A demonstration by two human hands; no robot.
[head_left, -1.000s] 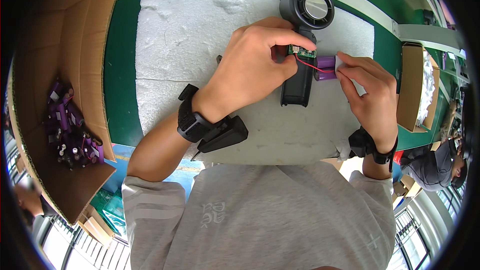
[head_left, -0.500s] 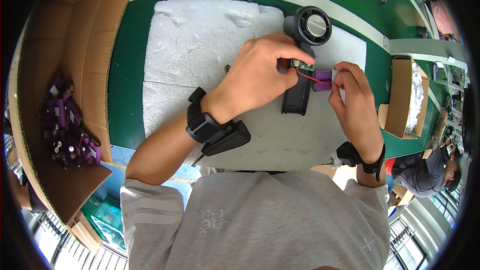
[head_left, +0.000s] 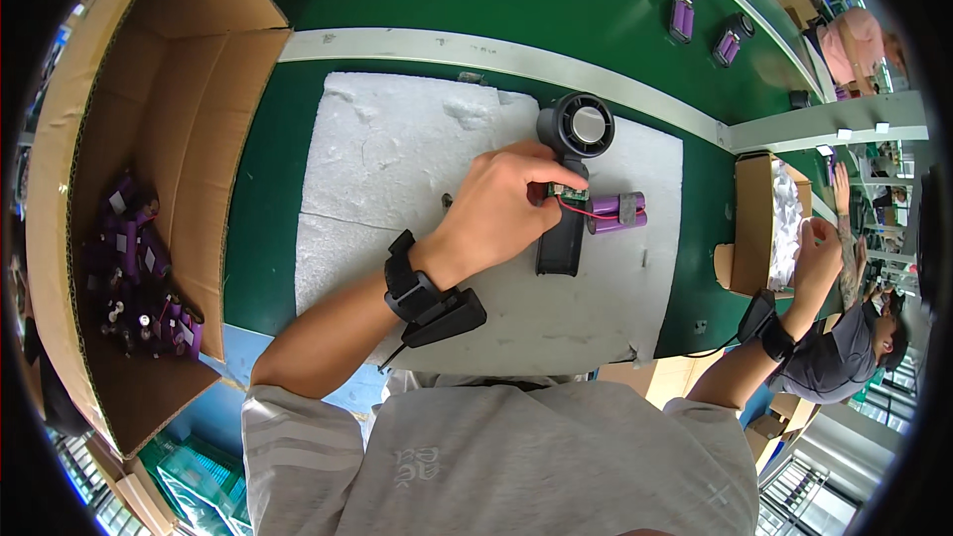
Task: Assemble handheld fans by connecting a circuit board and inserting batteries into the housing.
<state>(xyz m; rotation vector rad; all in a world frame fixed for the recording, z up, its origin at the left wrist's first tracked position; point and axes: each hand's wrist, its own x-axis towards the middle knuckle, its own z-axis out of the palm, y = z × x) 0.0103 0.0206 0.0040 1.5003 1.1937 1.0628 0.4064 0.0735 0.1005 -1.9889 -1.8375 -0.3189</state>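
Note:
A black handheld fan (head_left: 559, 243) with a round head and an opened handle lies on the white foam sheet (head_left: 397, 159). My left hand (head_left: 501, 206) is closed on the fan below its head, thumb and forefinger at the small green circuit board (head_left: 568, 193). A red wire runs from the board to a purple battery pack (head_left: 605, 225), which lies just right of the handle with a grey patch on it. Off to the right, my right hand (head_left: 818, 256) is by the small carton (head_left: 756, 223), fingers pinched together. Whatever it holds is too small to make out.
At the left stands a large cardboard box (head_left: 184, 119) with several purple battery packs (head_left: 129, 238). Silvery white crumpled material (head_left: 785, 228) fills the small carton. Beyond the white rail (head_left: 397, 44), more fans with purple batteries (head_left: 681, 18) lie on the green surface. Co-workers (head_left: 844, 352) are at the right.
My right hand has left the battery pack and moved right to the small carton. A grey patch now shows on the pack. The left hand keeps its grip; the view has shifted.

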